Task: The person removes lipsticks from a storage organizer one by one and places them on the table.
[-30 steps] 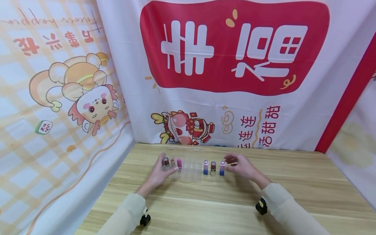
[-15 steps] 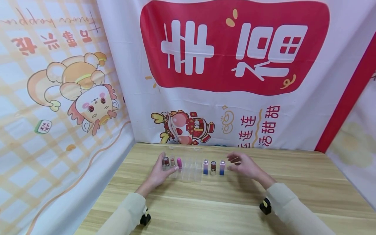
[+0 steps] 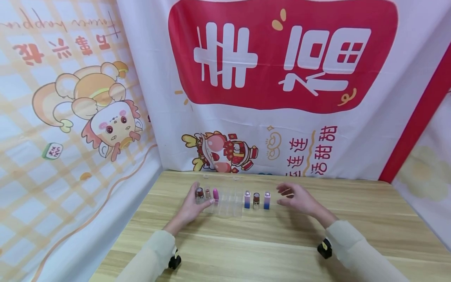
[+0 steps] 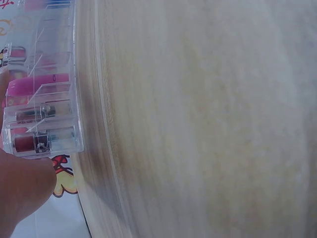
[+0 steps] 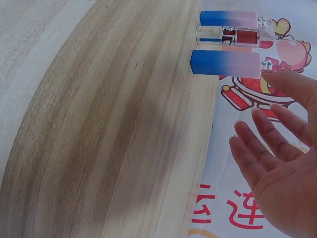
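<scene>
On the wooden table stands a clear plastic lipstick organizer (image 3: 230,212) with divided slots. My left hand (image 3: 190,207) grips its left end, thumb at the front and fingers round the side. In its left slots stand a dark-red lipstick in a clear tube (image 4: 30,144), a slimmer clear tube (image 4: 37,114) and a magenta tube (image 4: 35,85). Right of the organizer three tubes stand upright in a row: a pink-to-blue one (image 3: 247,200), a clear one with dark red (image 3: 256,201) and another pink-to-blue one (image 3: 267,200). My right hand (image 3: 297,199) hovers just right of them, holding nothing, fingers spread and loosely bent.
The wooden table (image 3: 253,243) runs back to a white printed cloth (image 3: 282,117) hanging close behind the row. Another patterned cloth (image 3: 77,156) borders the left side. Both sleeves carry a small black device at the wrist.
My right hand has drawn away to the right from the rightmost pink-to-blue tube, which stays upright. My left hand and the organizer keep their place.
</scene>
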A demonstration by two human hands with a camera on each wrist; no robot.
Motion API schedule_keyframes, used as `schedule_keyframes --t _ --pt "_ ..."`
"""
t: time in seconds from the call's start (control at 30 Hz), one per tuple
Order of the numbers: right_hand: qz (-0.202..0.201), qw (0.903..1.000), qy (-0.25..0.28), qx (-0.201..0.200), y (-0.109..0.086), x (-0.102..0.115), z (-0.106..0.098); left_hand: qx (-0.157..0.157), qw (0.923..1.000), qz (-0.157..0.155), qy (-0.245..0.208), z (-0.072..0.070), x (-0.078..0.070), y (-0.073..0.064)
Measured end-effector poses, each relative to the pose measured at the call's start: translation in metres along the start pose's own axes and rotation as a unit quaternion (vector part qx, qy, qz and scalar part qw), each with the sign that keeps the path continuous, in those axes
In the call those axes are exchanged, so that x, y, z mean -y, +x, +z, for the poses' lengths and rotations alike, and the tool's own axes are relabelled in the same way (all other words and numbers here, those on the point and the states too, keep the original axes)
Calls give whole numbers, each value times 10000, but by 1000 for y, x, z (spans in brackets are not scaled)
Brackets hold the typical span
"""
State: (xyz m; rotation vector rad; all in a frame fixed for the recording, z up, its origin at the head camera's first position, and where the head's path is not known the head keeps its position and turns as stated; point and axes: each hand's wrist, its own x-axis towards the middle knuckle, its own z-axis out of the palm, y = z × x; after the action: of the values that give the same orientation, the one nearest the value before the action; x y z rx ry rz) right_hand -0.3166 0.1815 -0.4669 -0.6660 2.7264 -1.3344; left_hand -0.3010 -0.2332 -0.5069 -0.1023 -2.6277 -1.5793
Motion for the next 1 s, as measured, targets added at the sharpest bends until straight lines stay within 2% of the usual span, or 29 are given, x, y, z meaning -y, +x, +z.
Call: schedule_keyframes --t 1.0 --pt "-443 9990 78 -13 -10 14 3 -34 10000 -13 22 0 0 1"
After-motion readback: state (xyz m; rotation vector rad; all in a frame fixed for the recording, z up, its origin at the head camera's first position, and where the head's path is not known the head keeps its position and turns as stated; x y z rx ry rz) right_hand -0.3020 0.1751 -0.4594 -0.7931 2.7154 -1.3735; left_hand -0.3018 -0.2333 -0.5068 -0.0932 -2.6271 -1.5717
